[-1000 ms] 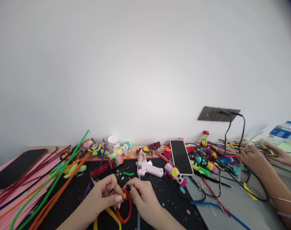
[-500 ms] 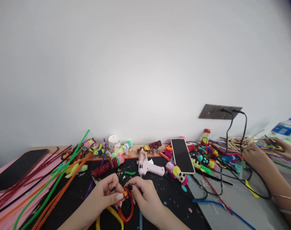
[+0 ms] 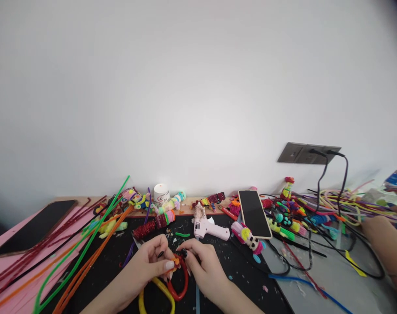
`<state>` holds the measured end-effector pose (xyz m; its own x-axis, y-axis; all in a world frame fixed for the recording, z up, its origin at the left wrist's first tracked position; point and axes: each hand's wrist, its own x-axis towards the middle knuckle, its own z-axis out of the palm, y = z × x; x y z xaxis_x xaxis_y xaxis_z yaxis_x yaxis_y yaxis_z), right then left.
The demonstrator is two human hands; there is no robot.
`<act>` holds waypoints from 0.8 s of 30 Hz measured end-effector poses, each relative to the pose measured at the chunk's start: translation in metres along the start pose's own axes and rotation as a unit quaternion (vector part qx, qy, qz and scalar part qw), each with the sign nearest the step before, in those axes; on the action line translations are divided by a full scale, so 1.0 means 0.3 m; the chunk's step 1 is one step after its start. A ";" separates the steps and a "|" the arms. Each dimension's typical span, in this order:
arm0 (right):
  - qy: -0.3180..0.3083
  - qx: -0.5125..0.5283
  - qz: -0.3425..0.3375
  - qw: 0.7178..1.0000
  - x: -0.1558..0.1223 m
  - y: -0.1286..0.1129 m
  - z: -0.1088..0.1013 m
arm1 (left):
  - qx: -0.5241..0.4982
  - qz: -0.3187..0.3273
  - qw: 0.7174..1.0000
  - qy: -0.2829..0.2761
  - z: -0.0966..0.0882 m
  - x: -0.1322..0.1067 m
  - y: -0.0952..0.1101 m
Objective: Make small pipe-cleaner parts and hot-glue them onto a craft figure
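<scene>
My left hand (image 3: 149,266) is closed, thumb and fingers pinching a small orange piece of fuzzy pipe cleaner (image 3: 176,261). Beside it, my right hand (image 3: 205,267) has its fingertips closed on the upper end of a red pipe cleaner (image 3: 186,281), which curves down in a loop under the orange piece. Where the red and orange parts meet is partly hidden by my fingers. A yellow pipe cleaner (image 3: 168,291) makes a second loop below my left hand. Just beyond my hands a pale pink glue gun (image 3: 213,230) lies on the black mat (image 3: 244,288).
Green pipe cleaners (image 3: 83,233) and orange ones cross the left side near a dark phone (image 3: 36,226). Behind are a paper cup (image 3: 161,194) and pipe-cleaner figures (image 3: 247,237). A second phone (image 3: 254,213) and black cables (image 3: 345,187) lie right, near a co-worker's arm (image 3: 383,244).
The view has shifted slightly, so everything sits a little further right. My hands keep the same pinching hold. The co-worker's hand at the right has moved down and outward.
</scene>
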<state>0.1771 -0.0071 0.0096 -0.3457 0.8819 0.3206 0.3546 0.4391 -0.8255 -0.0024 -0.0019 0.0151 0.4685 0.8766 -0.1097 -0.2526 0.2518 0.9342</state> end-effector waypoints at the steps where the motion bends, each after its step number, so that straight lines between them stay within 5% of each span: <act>1: 0.001 0.002 0.001 1.000 0.001 -0.001 -0.001 | -0.002 -0.001 1.000 0.000 0.001 -0.001 0.001; 24: -0.008 0.006 0.012 1.000 -0.007 0.009 0.004 | -0.075 -0.036 0.996 0.009 0.014 -0.008 0.021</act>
<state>0.1776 -0.0080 0.0061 -0.3512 0.8890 0.2939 0.3525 0.4163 -0.8381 -0.0016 -0.0042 0.0226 0.4752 0.8610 -0.1811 -0.3442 0.3713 0.8624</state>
